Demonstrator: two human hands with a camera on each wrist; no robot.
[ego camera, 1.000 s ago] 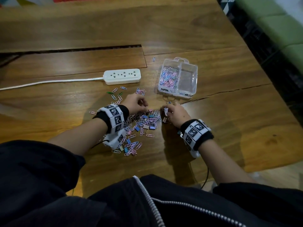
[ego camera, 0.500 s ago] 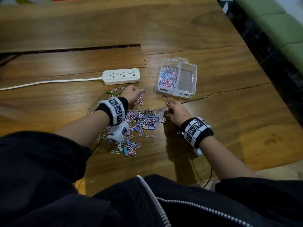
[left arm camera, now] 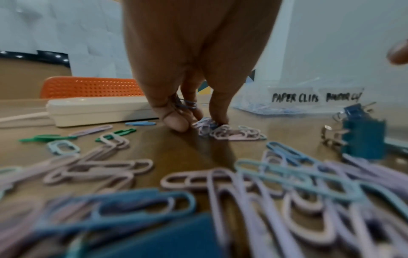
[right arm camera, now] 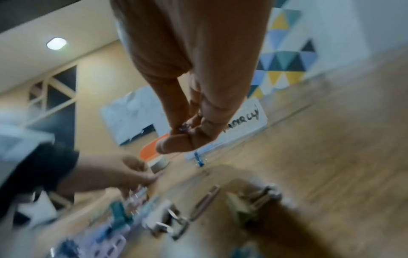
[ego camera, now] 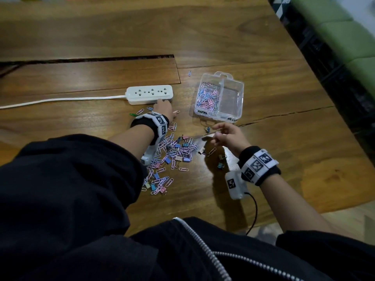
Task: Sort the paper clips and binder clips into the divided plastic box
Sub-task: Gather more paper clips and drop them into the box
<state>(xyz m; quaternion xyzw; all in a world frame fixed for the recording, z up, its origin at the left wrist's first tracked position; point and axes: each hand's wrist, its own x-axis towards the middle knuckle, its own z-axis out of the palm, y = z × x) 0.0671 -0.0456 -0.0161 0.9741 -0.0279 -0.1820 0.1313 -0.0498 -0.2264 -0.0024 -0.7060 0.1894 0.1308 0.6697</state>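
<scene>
The clear divided box (ego camera: 239,92) stands on the wooden table, with paper clips (ego camera: 208,96) in its left half and its right half bare. A mixed pile of pastel paper clips and binder clips (ego camera: 174,153) lies in front of me. My left hand (ego camera: 162,107) reaches past the pile to the power strip. In the left wrist view my left hand (left arm camera: 194,122) pinches blue paper clips (left arm camera: 186,104), fingertips touching a small cluster (left arm camera: 229,133). My right hand (ego camera: 218,132) hovers below the box. In the blurred right wrist view my right hand (right arm camera: 187,132) holds what looks like a small binder clip (right arm camera: 184,128).
A white power strip (ego camera: 150,94) with its cord lies left of the box. One stray paper clip (ego camera: 189,73) sits behind it. Loose binder clips (ego camera: 221,158) lie under my right wrist, and a blue one (left arm camera: 362,137) before the box labels. The table edge runs along the right.
My left hand has moved from the pile's centre away towards the power strip. My right hand has lifted off the table and drawn up towards the box.
</scene>
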